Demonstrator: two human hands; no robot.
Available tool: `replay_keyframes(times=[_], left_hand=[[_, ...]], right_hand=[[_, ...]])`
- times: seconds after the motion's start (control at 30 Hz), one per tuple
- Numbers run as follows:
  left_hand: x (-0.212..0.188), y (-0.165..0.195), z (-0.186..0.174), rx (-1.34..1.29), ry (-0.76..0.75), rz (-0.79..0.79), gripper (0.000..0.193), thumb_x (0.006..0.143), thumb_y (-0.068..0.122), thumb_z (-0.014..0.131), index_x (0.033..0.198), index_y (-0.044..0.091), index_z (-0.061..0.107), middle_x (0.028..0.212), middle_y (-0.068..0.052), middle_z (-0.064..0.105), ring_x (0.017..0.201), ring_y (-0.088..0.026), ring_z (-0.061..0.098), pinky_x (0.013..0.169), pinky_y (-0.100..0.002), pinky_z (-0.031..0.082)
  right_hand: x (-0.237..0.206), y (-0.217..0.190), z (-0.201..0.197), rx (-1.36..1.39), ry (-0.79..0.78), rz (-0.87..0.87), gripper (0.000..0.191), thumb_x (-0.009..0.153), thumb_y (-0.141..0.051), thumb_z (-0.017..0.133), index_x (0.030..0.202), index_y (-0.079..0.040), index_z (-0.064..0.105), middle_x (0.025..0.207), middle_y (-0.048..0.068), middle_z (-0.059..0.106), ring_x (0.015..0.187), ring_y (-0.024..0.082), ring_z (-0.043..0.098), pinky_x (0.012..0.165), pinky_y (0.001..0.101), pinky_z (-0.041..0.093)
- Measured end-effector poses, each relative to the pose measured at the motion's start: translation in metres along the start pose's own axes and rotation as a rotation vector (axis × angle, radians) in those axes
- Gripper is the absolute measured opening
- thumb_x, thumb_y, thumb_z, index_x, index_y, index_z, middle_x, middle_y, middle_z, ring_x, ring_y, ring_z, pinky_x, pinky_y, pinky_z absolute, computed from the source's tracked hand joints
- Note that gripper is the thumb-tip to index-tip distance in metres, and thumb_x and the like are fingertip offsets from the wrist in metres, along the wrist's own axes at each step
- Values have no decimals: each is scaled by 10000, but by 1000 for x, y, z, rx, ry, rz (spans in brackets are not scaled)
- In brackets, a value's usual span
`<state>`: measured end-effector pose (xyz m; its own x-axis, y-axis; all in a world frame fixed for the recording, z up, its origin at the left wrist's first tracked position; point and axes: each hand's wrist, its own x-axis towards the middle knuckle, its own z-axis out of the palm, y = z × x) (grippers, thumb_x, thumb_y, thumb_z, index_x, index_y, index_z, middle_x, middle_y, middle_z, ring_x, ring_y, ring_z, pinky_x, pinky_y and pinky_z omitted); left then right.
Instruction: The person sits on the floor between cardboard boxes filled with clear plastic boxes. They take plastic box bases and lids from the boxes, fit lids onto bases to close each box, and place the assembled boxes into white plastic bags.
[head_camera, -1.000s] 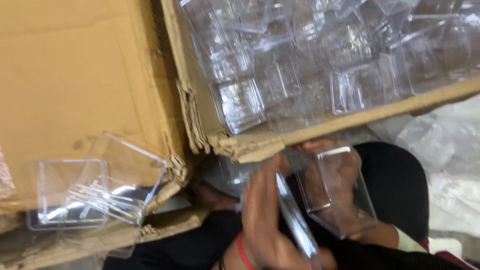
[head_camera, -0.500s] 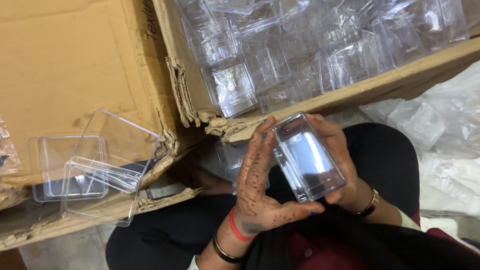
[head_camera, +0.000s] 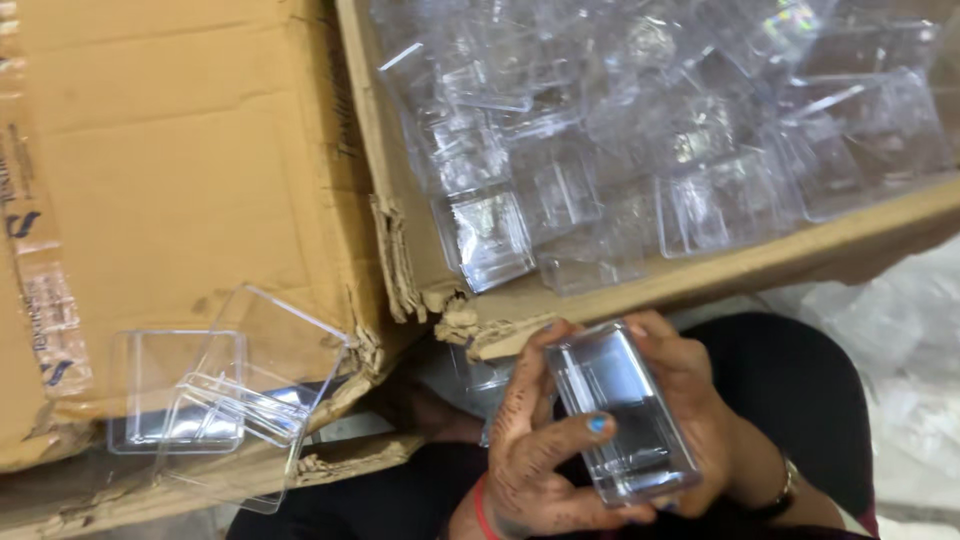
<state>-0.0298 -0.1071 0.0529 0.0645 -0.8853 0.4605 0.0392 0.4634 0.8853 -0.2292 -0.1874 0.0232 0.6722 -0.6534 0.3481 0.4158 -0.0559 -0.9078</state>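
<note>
Both hands grasp one clear plastic box (head_camera: 625, 420) over the person's lap, just below the torn near corner of the cardboard carton (head_camera: 560, 300). The left hand (head_camera: 535, 450) wraps its left side, thumb laid across the face; the right hand (head_camera: 700, 410) cups its right side. More clear boxes (head_camera: 650, 140) fill the carton; open ones (head_camera: 215, 395) lie on the cardboard flap (head_camera: 180, 150).

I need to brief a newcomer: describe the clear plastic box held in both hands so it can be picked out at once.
Start at the torn corner of the big brown cardboard carton full of clear plastic boxes. Just below it, over the dark lap, the left hand and right hand clasp one closed rectangular clear plastic box. It alone is held; the others lie loose in or on cartons.
</note>
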Motion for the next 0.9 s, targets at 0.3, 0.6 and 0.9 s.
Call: replay_keyframes(times=[0.3, 0.6, 0.9], left_hand=[[24, 13, 2, -1461, 738, -849, 638, 765, 97, 674, 1391, -6, 600, 1473, -283, 424, 1303, -433, 532, 1073, -583, 481], [-4, -18, 10, -517, 463, -277, 497, 912, 196, 834, 1290, 50, 545, 1461, -366, 447, 1254, -496, 626, 991, -583, 609], [-8, -24, -16, 292, 113, -81, 902, 889, 536, 853, 1542, 31, 489, 1283, -199, 757, 1125, -305, 816, 973, -404, 673]], right_hand=[[-47, 36, -2, 82, 465, 344, 729, 921, -320, 826, 1436, 62, 478, 1364, 305, 546, 1201, 405, 578, 1006, 553, 544], [-48, 25, -3, -332, 334, 114, 690, 870, -276, 829, 1398, -11, 472, 1405, 268, 580, 1340, 407, 576, 1110, 567, 501], [-42, 6, -22, 67, 307, 409, 979, 829, -458, 808, 1509, 58, 330, 1474, 258, 512, 1362, 365, 523, 1124, 522, 408]])
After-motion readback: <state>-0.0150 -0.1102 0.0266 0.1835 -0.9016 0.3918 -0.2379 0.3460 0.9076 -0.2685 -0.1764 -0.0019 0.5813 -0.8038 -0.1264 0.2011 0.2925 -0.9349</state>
